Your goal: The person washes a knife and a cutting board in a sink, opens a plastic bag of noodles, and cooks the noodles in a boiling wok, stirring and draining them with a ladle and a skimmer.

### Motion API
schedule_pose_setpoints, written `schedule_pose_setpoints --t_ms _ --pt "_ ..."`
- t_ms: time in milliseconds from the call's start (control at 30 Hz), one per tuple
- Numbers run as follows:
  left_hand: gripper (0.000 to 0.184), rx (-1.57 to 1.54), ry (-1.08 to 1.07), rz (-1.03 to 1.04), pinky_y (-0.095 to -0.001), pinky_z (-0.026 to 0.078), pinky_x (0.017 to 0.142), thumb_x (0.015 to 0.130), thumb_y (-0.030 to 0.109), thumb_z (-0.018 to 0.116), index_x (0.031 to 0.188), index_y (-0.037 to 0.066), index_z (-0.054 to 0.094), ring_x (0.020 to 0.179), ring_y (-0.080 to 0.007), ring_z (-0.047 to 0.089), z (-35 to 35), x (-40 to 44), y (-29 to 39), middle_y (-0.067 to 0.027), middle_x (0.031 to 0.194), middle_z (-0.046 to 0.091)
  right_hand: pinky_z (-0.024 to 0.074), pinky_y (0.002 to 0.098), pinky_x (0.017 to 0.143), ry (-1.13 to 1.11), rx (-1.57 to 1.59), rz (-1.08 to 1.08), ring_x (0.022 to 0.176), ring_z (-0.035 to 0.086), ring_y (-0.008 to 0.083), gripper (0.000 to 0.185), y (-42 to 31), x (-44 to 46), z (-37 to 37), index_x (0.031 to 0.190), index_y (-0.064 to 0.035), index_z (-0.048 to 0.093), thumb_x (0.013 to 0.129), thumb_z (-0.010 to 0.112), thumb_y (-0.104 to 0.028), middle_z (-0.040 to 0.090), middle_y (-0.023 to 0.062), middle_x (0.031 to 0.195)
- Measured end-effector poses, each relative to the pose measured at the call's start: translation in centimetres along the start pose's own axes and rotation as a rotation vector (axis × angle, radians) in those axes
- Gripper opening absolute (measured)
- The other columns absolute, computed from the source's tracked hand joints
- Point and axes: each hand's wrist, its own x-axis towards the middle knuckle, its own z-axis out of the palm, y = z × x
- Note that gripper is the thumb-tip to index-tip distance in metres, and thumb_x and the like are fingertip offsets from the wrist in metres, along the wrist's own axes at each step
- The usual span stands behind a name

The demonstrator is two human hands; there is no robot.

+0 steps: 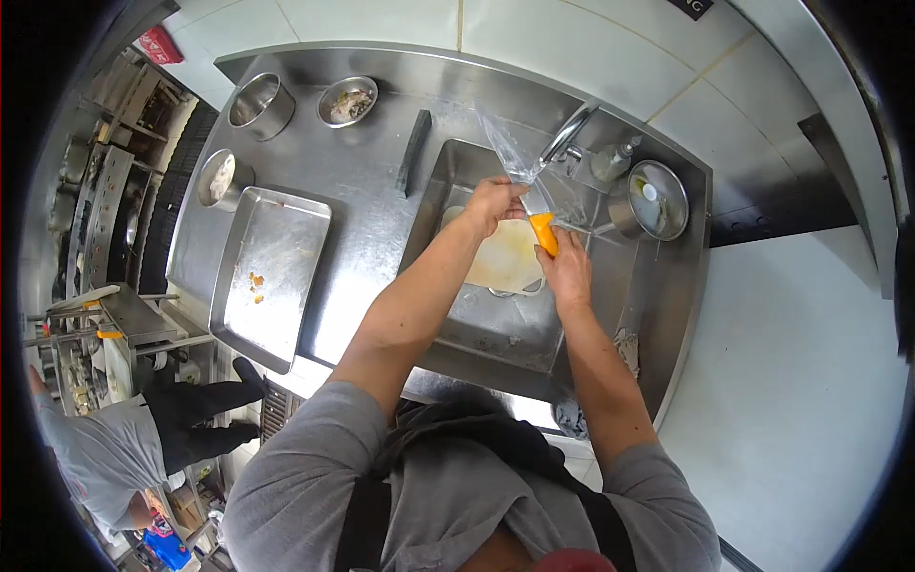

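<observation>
My right hand [569, 272] is closed around the orange handle of a knife [542, 232] above the sink [467, 162]. The fingers of my left hand [489, 205] are closed at its flat metal blade, just beyond the handle. A shiny, see-through streak stretches up and left from the blade; whether it is water or plastic film I cannot tell. Beneath both hands, a white cutting board [500, 262] with yellowish stains lies in the sink. The faucet [569, 136] hangs close to the blade.
Left of the sink sit a large metal tray [272, 329] with orange scraps, a dark bar [414, 153], metal pots [262, 105] and a bowl of food remains [348, 101]. A soap bottle [610, 162] and a pan [658, 200] stand right. Another person [114, 448] works at far left.
</observation>
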Motion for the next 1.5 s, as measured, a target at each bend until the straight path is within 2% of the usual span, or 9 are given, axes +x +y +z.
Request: schedule_pose_setpoints --t_ms 500,667,900,1000,1067,1167,1333,1400,1500 --pt "0.021 0.128 -0.206 -0.066 -0.0292 0.05 0.072 0.083 0.015 0.065 0.097 0.004 0.055 0.079 -0.016 0.06 0.8 -1.4 -3.1 -0.0061 0.09 0.061 0.0461 0.0435 0.077 0.057 0.214 0.092 0.087 0.057 0.0391 0.036 0.5 -2.7 -0.5 0.105 -0.0008 0.059 0.075 0.067 -0.02 0.057 0.0194 0.094" --pt "0.022 -0.021 0.046 -0.023 -0.0313 0.053 0.074 0.081 0.01 0.066 0.098 0.002 0.054 0.076 -0.0176 0.059 0.3 -1.8 -2.8 -0.0077 0.093 0.061 0.047 0.0429 0.079 0.077 0.23 0.055 0.093 0.057 0.0384 0.046 5.1 -0.6 -2.2 0.111 -0.002 0.059 0.075 0.069 -0.027 0.059 0.02 0.102" --pt "0.012 -0.04 -0.143 -0.075 -0.0282 0.052 0.065 0.08 0.011 0.066 0.088 0.004 0.06 0.074 -0.0133 0.059 2.9 -2.6 -7.7 -0.008 0.087 0.063 0.049 0.0386 0.072 -0.343 0.069 0.096 0.076 0.061 0.0302 0.042 6.5 -3.4 -0.8 0.107 -0.0022 0.059 0.077 0.069 -0.03 0.063 0.0174 0.083" --pt "0.013 0.552 -0.319 -0.165 -0.0337 0.053 0.066 0.081 0.015 0.06 0.083 0.003 0.064 0.075 -0.0211 0.064 4.3 -1.3 -8.6 -0.0116 0.085 0.066 0.0479 0.0418 0.069 -0.334 0.477 0.525 0.077 0.06 0.0364 0.042 7.6 -10.4 0.1 0.103 0.0001 0.058 0.078 0.066 -0.032 0.062 0.0214 0.084" --pt "0.02 1.742 -0.424 0.596 -0.0419 0.052 0.068 0.08 0.017 0.054 0.084 0.002 0.066 0.075 -0.0318 0.065 6.0 -0.3 -8.3 -0.016 0.08 0.066 0.0465 0.0455 0.074 -0.215 0.426 0.639 0.088 0.059 0.0424 0.043 7.9 -15.8 0.5 0.102 0.0005 0.058 0.077 0.067 -0.034 0.062 0.0254 0.09" --pt "0.021 1.502 -0.33 0.788 -0.0458 0.051 0.072 0.075 0.015 0.053 0.087 0.004 0.067 0.077 -0.0355 0.063 14.3 -0.3 -2.7 -0.0192 0.08 0.064 0.0464 0.0349 0.052 -0.106 0.249 0.659 0.053 0.059 0.0228 0.041 8.7 -23.1 2.2 0.095 0.0049 0.059 0.08 0.065 -0.033 0.061 0.0174 0.071" --pt "0.024 1.634 -0.45 0.984 -0.0425 0.05 0.08 0.077 0.018 0.054 0.095 0.009 0.068 0.09 -0.0343 0.063 25.1 9.6 -4.1 -0.019 0.095 0.065 0.0454 0.0326 0.049 -0.036 0.286 0.74 0.051 0.059 0.0205 0.044 7.2 -26.6 0.0 0.095 0.0059 0.059 0.081 0.065 -0.035 0.059 0.0161 0.067" --pt "0.03 2.076 -0.516 0.677 -0.0399 0.049 0.085 0.076 0.019 0.057 0.1 0.005 0.067 0.099 -0.0313 0.062 27.7 12.2 -5.5 -0.0181 0.102 0.064 0.0475 0.045 0.066 -0.084 0.442 0.891 0.076 0.062 0.0398 0.044 6.5 -26.8 -1.4 0.094 0.0033 0.058 0.081 0.063 -0.038 0.063 0.0242 0.079" --pt "0.031 2.062 -0.504 0.533 -0.0384 0.049 0.086 0.075 0.019 0.058 0.1 0.002 0.066 0.103 -0.029 0.06 28.4 14.7 -7.8 -0.0196 0.107 0.063 0.0463 0.0395 0.056 -0.034 0.584 0.961 0.062 0.062 0.0312 0.036 4.8 -25.9 -4.2 0.091 0.0028 0.058 0.083 0.063 -0.032 0.06 0.0184 0.065"
